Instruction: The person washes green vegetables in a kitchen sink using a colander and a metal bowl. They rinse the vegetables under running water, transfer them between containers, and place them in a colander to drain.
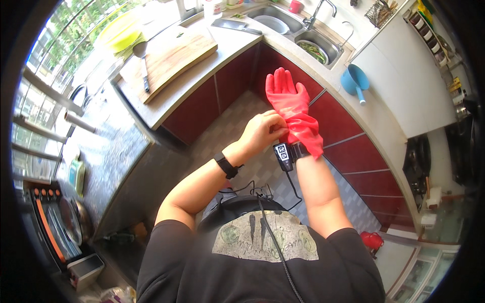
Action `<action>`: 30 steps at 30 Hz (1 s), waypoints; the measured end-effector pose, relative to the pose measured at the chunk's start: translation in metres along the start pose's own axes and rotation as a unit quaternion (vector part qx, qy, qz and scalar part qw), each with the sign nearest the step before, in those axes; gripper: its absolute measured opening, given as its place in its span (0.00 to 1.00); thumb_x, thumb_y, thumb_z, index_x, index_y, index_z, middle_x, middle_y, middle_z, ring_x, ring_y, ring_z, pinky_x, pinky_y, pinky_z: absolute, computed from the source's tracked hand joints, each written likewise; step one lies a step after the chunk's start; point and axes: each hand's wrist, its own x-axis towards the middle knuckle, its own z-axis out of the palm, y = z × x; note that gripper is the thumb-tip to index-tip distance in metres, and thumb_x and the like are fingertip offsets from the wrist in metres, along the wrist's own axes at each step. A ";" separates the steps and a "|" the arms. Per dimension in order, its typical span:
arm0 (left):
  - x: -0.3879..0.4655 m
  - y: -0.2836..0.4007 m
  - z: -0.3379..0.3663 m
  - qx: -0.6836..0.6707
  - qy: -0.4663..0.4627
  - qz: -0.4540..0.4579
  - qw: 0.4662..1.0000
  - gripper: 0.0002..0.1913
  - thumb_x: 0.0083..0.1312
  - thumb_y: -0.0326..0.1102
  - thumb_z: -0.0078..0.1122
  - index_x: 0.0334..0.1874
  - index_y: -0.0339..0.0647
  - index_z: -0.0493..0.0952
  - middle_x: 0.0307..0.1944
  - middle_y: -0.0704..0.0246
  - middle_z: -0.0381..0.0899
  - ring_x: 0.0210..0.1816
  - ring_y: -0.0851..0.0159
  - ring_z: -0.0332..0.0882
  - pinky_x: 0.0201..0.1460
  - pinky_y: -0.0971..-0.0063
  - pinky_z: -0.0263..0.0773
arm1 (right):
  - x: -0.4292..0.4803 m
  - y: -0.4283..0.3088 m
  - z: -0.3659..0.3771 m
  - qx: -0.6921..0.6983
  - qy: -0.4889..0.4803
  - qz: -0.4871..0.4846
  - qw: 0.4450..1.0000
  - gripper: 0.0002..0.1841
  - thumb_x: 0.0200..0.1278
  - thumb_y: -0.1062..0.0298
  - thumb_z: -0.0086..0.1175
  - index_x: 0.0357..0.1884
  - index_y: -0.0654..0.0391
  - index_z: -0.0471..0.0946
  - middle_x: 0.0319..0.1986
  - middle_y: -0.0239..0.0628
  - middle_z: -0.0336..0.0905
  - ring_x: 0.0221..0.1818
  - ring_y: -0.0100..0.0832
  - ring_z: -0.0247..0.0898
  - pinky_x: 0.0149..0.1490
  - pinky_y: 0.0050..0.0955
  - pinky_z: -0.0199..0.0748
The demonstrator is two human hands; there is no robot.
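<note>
A red rubber glove (292, 102) covers my right hand (286, 89), which is stretched out with its palm up and holds nothing. The glove's loose, wrinkled cuff reaches down over part of a black wrist strap (299, 150). My bare left hand (261, 128) pinches the cuff's edge at the wrist between thumb and fingers. A small black device (283, 157) with printed codes hangs at the right wrist, and a cable runs down from it. Around my left wrist is a black band (227, 166).
A cutting board (182, 57) and a ladle (142, 66) lie on the left counter, with a cleaver (235, 25) farther back. Beyond my hands is a double sink (333, 49), with greens (312, 52) in its right basin. A blue dipper (354, 81) stands on the right counter.
</note>
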 end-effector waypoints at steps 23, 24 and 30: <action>0.346 -0.104 0.070 0.256 -0.239 0.040 0.936 0.11 0.56 0.38 0.67 0.40 0.49 0.79 0.38 0.72 0.81 0.54 0.63 0.74 0.64 0.45 0.55 | 0.341 -0.222 0.029 -0.228 -0.024 -0.080 0.970 0.24 0.75 0.54 0.46 0.64 0.61 0.67 0.60 0.46 0.72 0.61 0.45 0.70 0.69 0.49 0.66; 0.353 -0.107 0.070 0.322 -0.249 0.041 0.913 0.16 0.55 0.41 0.68 0.44 0.49 0.79 0.43 0.72 0.81 0.57 0.63 0.72 0.69 0.40 0.50 | 0.356 -0.229 0.026 -0.258 -0.008 -0.077 0.963 0.25 0.75 0.54 0.47 0.65 0.60 0.67 0.60 0.46 0.72 0.61 0.44 0.70 0.69 0.48 0.66; 0.389 -0.173 -0.004 0.288 -0.132 0.056 0.947 0.25 0.56 0.41 0.69 0.57 0.47 0.78 0.57 0.67 0.78 0.63 0.59 0.70 0.68 0.45 0.54 | 0.432 -0.292 -0.013 -0.618 0.131 -0.159 0.758 0.36 0.69 0.44 0.55 0.71 0.53 0.59 0.64 0.41 0.68 0.66 0.36 0.64 0.67 0.40 0.64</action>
